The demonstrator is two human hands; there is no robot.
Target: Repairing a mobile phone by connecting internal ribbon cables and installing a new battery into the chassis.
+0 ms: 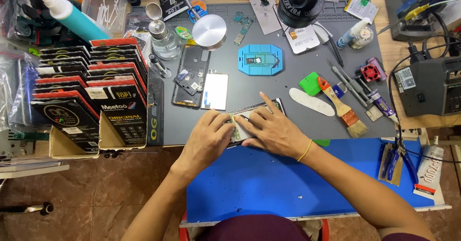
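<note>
My left hand (207, 137) and my right hand (272, 128) rest together on an opened phone body (241, 112) at the near edge of the grey work mat (293, 77). Left fingertips press a small green circuit board (235, 128) at the phone's left end. The right hand lies flat over the phone, index finger stretched toward its far corner. A yellow band circles my right wrist. Most of the phone is hidden under my hands.
A black phone frame (188, 77), a white rectangular panel (215, 91), a blue holder (260, 59), a brush (340, 107), tweezers and a glue tube lie on the mat. Boxes of black packages (91, 101) stand left. A microscope head (302, 0) hangs above. A blue board (269, 183) lies near me.
</note>
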